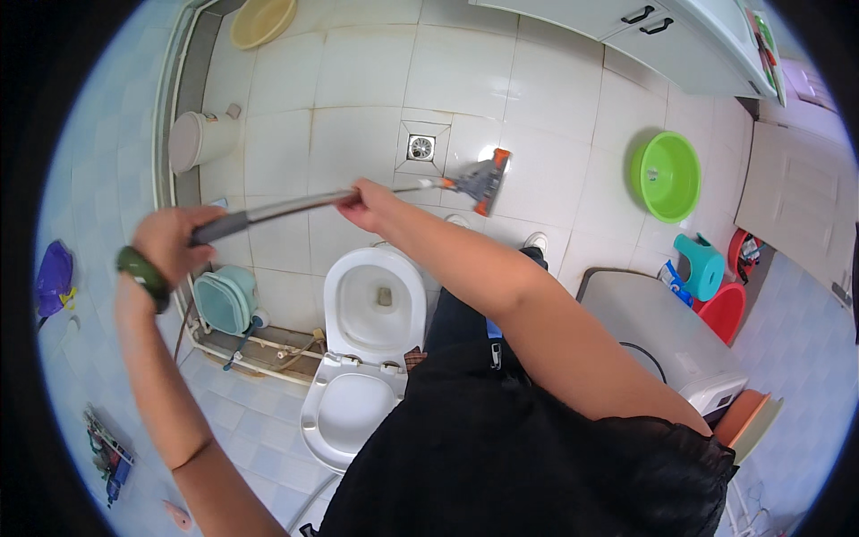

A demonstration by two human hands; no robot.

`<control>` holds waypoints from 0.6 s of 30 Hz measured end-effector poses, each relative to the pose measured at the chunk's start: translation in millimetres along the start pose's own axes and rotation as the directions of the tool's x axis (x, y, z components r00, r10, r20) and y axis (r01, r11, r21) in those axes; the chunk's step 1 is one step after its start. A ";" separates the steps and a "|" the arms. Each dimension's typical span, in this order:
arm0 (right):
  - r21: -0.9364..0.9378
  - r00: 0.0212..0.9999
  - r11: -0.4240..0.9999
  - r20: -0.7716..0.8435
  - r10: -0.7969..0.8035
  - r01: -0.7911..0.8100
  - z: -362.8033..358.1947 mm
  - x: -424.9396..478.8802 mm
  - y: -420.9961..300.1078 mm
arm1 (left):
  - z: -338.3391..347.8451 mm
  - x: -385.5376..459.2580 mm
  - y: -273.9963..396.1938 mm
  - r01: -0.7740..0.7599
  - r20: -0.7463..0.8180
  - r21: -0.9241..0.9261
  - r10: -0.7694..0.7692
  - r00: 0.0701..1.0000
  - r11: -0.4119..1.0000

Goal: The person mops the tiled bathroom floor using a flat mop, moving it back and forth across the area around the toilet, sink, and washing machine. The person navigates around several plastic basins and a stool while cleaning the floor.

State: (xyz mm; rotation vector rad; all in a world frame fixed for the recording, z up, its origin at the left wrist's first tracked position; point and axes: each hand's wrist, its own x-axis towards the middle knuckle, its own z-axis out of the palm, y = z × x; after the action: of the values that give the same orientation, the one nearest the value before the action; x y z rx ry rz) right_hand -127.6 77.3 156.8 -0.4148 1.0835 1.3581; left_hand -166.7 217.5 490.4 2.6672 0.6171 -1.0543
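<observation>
A mop with a metal pole [288,206] stretches across the view from left to right. Around its grey grip end is my left hand [173,238], with a green band on the wrist. Farther along the pole, my right hand [366,205] closes on the metal shaft. The grey and orange mop head [488,181] rests on the white tiled floor [366,74], to the right of a square metal floor drain [421,148]. Below the pole stands a white toilet [376,302] with its seat and lid raised.
A lidded white bin [201,141] and a teal bin [225,300] stand along the left wall. At right are a green basin [666,176], a teal stool [704,268], a red basin [728,312] and a grey-topped appliance [644,322]. White cabinets [671,50] line the far side.
</observation>
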 end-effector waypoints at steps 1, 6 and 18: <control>0.026 0.996 0.999 0.082 0.023 -0.025 21.1 0.3 4.1 | -18.8 -4.0 0.2 0.024 -0.038 0.068 -0.022 0.999 0.997; -0.072 0.979 0.997 0.197 0.050 -0.036 84.8 -11.2 5.7 | -62.6 -22.2 20.9 0.108 -0.125 0.130 -0.092 0.988 0.986; -0.447 0.998 0.893 -0.004 -0.059 0.050 32.1 -34.5 -45.8 | 31.8 -40.2 2.2 0.036 -0.120 -0.443 -0.099 0.988 0.896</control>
State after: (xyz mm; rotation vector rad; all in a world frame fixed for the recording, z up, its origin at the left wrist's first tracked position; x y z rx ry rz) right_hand -68.4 72.1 185.0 -0.7910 0.7573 1.5553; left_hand -211.3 192.6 495.3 2.3420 0.8656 -0.6452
